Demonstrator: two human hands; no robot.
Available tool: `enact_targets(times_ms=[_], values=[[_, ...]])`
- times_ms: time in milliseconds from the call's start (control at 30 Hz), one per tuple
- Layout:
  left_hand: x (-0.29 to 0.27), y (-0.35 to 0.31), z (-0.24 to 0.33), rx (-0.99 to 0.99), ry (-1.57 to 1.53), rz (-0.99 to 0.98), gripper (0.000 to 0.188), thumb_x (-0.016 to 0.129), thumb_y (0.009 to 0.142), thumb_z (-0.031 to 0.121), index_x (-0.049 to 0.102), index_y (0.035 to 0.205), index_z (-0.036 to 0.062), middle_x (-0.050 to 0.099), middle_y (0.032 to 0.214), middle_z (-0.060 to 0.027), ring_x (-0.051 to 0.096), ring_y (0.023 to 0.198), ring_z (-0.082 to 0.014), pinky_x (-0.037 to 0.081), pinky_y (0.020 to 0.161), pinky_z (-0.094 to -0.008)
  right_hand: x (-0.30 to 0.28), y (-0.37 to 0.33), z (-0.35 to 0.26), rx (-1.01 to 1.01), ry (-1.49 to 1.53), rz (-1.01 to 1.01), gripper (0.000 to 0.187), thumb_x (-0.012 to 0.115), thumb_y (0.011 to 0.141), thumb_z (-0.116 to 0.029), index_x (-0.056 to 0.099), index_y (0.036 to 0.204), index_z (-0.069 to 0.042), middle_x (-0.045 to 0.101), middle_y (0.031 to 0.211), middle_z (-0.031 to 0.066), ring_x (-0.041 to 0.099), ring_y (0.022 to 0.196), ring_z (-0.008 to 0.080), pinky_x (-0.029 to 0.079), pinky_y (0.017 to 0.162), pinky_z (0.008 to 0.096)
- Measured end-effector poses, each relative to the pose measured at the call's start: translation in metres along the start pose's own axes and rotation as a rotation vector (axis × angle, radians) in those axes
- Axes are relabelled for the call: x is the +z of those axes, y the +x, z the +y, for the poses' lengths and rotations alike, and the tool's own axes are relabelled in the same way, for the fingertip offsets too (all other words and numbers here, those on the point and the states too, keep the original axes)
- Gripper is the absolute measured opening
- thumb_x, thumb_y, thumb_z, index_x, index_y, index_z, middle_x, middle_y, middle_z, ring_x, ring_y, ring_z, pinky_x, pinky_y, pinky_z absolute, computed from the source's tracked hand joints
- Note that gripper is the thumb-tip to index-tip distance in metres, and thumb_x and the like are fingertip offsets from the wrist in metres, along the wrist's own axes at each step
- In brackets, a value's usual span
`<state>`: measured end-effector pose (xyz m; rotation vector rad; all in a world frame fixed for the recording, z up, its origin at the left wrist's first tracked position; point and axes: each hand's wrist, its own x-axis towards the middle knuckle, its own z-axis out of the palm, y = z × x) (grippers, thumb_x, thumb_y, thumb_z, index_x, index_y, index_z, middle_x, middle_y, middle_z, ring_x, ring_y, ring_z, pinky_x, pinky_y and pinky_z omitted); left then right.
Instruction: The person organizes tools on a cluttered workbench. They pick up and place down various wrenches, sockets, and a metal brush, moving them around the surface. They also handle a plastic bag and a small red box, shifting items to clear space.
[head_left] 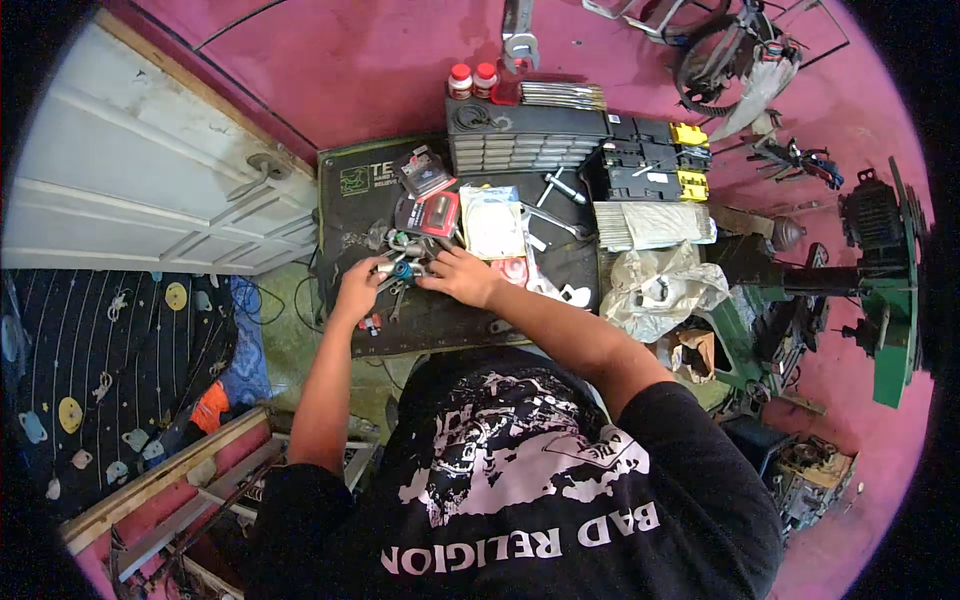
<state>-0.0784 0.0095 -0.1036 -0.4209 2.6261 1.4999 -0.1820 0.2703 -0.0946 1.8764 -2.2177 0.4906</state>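
Note:
At the left part of the dark work mat [350,215], my two hands are close together over a cluster of small metal parts. My left hand [359,288] has its fingertips closed at the cluster's left side; what is in them is too small to make out. Between the hands lies a round part with a blue-green ring [403,270], among silver socket-like pieces. My right hand [462,276] is bent over the cluster's right side, fingers curled, their grip partly hidden. A small wrench [398,303] lies just below. Beyond the hands are a red blister pack [437,214] and a clear packet with a white insert [492,223].
A grey drawer cabinet [525,150] stands at the back, with two red-lidded bottles [472,78] on top. Right of it are black-and-yellow cases [650,160]. A T-handle tool [563,186], a wrench [556,221] and a crumpled plastic bag [665,290] lie rightward. A white door [170,170] borders the left.

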Motion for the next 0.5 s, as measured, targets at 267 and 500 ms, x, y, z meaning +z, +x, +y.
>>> enact_targets(times_ms=[267,500], values=[[0.020,0.002,-0.014,-0.188,-0.093,0.092,0.030,0.057,0.096,-0.001,0.064,0.126,0.0011,0.071,0.109,-0.0091,0.064,0.101,-0.0146,0.047,0.092,-0.0293,0.010,0.003,-0.006,0.140,0.091,-0.009,0.022,0.056,0.089,-0.020,0.068,0.107,-0.024,0.062,0.092,0.0039,0.061,0.096,0.0230,0.048,0.091,0.0405],[0.027,-0.002,0.003,-0.168,-0.187,0.148,0.031,0.062,0.094,0.002,0.065,0.125,0.0055,0.072,0.104,-0.0114,0.066,0.092,-0.0177,0.049,0.084,-0.0311,0.004,0.001,0.001,0.063,0.046,-0.039,0.025,0.056,0.088,-0.020,0.070,0.109,-0.025,0.063,0.099,0.0064,0.060,0.101,0.0269,0.048,0.099,0.0428]])
